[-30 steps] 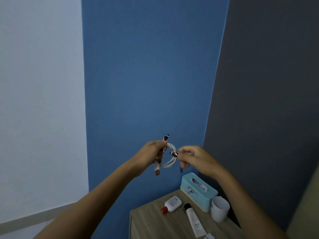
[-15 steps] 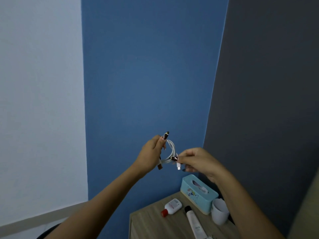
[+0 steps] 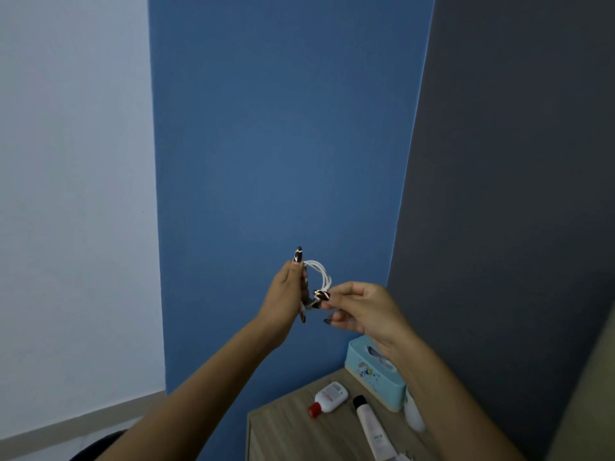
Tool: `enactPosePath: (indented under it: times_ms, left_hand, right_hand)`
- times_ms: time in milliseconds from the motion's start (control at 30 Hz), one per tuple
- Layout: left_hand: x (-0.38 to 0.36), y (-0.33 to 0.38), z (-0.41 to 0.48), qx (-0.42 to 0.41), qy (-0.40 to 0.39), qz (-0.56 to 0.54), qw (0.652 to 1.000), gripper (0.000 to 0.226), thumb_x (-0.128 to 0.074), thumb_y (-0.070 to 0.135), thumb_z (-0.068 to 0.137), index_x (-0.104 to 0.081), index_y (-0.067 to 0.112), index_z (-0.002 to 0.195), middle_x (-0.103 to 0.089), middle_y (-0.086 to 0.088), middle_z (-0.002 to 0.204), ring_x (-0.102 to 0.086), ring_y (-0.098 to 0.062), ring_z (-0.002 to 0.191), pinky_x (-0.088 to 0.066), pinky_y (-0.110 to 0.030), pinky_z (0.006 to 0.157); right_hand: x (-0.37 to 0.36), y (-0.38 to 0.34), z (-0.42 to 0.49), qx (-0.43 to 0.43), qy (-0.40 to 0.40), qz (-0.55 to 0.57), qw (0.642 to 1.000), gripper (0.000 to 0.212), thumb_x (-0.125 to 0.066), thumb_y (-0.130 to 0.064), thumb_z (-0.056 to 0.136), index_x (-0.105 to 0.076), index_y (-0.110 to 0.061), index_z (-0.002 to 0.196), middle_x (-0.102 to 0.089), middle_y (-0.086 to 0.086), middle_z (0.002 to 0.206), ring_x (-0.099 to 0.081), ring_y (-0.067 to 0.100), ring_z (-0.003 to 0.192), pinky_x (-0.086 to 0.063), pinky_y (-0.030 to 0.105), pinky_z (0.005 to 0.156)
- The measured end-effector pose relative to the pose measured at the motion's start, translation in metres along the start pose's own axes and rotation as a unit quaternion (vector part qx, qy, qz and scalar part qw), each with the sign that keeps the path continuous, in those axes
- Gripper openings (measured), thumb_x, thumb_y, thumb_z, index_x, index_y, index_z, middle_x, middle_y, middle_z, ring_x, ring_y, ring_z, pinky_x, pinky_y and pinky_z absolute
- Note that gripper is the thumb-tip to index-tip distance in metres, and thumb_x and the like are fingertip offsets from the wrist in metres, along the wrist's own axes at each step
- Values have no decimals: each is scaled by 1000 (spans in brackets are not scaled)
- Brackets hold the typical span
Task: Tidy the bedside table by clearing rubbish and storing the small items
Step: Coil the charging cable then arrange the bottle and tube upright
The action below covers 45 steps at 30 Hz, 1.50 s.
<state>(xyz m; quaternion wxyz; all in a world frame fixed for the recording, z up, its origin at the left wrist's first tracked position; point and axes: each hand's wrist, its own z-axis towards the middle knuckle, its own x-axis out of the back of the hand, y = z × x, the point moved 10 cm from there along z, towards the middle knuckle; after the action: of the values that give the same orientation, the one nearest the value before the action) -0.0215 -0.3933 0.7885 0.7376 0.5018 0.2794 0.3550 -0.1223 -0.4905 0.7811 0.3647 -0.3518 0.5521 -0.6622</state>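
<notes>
Left hand [image 3: 285,294]: raised in front of the blue wall [image 3: 283,144], fingers closed around one side of a coiled white cable [image 3: 322,275]; a long dark painted nail sticks up above the coil.
Right hand [image 3: 361,307]: level with the left and just beside it, thumb and forefinger pinched on the lower part of the same coil; the other fingers curl loosely beneath.
Cable: held in the air between both hands, well above the tabletop [image 3: 293,430], looped into a small ring; the plug ends seem to sit near the pinch, though they are too small to make out clearly.
Tabletop: pale wood grain, at the lower right of the view, set into the corner where the blue wall meets the dark grey wall [image 3: 515,161].
Tissue box [image 3: 372,374]: light blue with small printed figures, standing at the back of the tabletop against the wall, partly hidden by the right forearm.
Small bottle [image 3: 327,398]: white with a red cap, lying on its side just in front of the tissue box.
Tube [image 3: 370,427]: white with a black cap, lying flat beside the bottle, cap pointing towards the tissue box.
White cup [image 3: 413,414]: next to the tissue box, mostly hidden behind the right forearm.
</notes>
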Motion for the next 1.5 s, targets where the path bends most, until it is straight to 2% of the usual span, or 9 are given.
enactPosePath:
  times_ms: [133, 267, 433, 700, 800, 933, 1067, 1300, 1500]
  left_hand:
    - [-8, -11, -2, 66, -27, -101, 992, 33, -30, 29, 104, -39, 17, 74, -27, 3, 60, -26, -10, 50, -26, -27, 56]
    - [-10, -23, -2, 108, -40, -152, 982, 34, -33, 32, 103, -44, 18, 73, -36, 0, 63, -35, -15, 59, -37, -30, 63]
    - [-7, -20, -3, 84, -42, -91, 991, 34, -31, 31, 103, -39, 18, 72, -31, 0, 63, -31, -13, 55, -29, -28, 58]
    - [-6, 8, -9, -56, -39, 147, 987, 41, -35, 36, 102, -53, 14, 72, -43, -9, 71, -42, -18, 65, -39, -30, 66]
    - [-6, 10, -6, -95, -52, 219, 970, 34, -44, 33, 100, -66, 18, 80, -59, -6, 84, -51, -12, 71, -40, -18, 65]
    - [3, 6, 4, -78, -53, 229, 969, 17, -57, 29, 94, -68, 17, 99, -66, -5, 95, -58, -11, 74, -49, -30, 72]
    - [-2, -5, 6, -32, -70, 218, 973, 34, -56, 29, 94, -55, 20, 128, -57, 2, 116, -65, -13, 79, -48, -18, 61]
    - [-10, -9, 4, -14, -70, 148, 986, 22, -51, 14, 97, -65, 10, 81, -65, -11, 73, -61, -12, 59, -53, -19, 58]
    - [-9, 0, 4, -26, -19, 117, 993, 21, -52, 15, 97, -71, 10, 89, -71, -17, 77, -62, -7, 53, -53, -20, 56]
  right_hand:
    - [6, -11, 1, 99, 74, -109, 986, 6, -74, -20, 78, -70, -17, 80, -71, 3, 82, -66, 15, 72, -57, 34, 69]
    - [2, -5, 6, 105, 44, -38, 993, 39, -76, -22, 77, -50, -26, 106, -71, 3, 98, -72, 21, 83, -58, 35, 79]
    - [-6, 0, 9, 103, 25, -43, 993, 42, -71, -12, 83, -59, -19, 123, -75, 3, 86, -72, 16, 88, -55, 34, 87]
    - [12, -19, 4, 170, 174, -243, 939, 15, -63, -12, 81, -62, -23, 91, -62, 1, 57, -53, 6, 46, -38, 14, 42]
    - [21, -20, 12, 158, 191, -252, 935, 12, -61, -17, 86, -68, -13, 77, -61, -1, 52, -55, 5, 42, -38, 17, 41]
    - [36, -15, 27, 135, 204, -264, 933, 32, -67, -30, 85, -68, -6, 63, -66, -1, 54, -61, 11, 48, -44, 28, 48]
    - [35, -18, 29, 152, 189, -271, 931, 27, -67, -27, 85, -67, -12, 63, -66, -1, 55, -61, 11, 50, -43, 25, 49]
    - [34, 4, 32, 111, 99, -174, 973, 15, -63, -21, 90, -69, -8, 84, -71, 12, 75, -71, 23, 71, -61, 40, 68]
    - [37, -1, 14, 109, 78, -129, 983, 13, -55, -14, 94, -67, -10, 98, -71, 12, 85, -71, 16, 70, -59, 31, 64]
